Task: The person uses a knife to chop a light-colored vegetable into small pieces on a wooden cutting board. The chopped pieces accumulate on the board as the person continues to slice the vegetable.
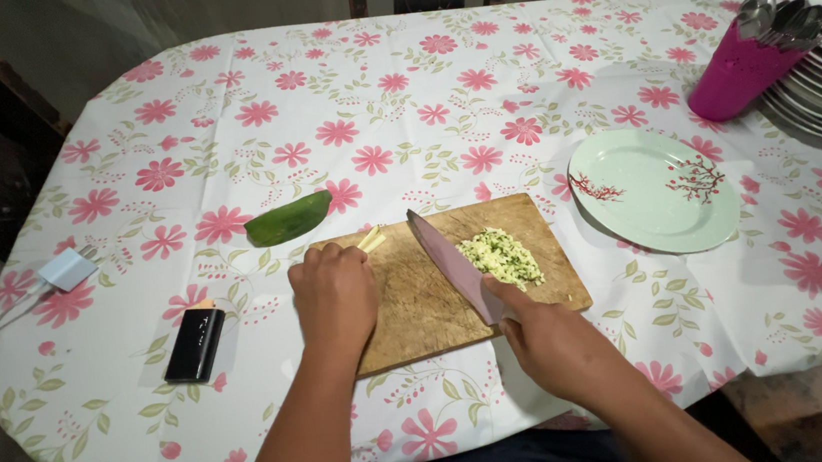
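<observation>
Head view: pale vegetable strips [371,239] are pinned on a wooden cutting board [418,306] by the curled fingers of the left hand [335,294]. A knife [454,262] is gripped by the right hand [547,338], blade beside a chopped pile [501,256]. A green cucumber piece [288,220] is noted just beyond the board.

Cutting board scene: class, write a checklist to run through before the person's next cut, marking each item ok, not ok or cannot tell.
1. Cutting board flat on the table: ok.
2. Right hand gripping the knife: ok.
3. Left hand curled over the pale strips, apart from the blade: ok.
4. Chopped pile right of the blade: ok.
5. Plate bare, beside the board: ok.
6. Blade sharpness: cannot tell.
</observation>
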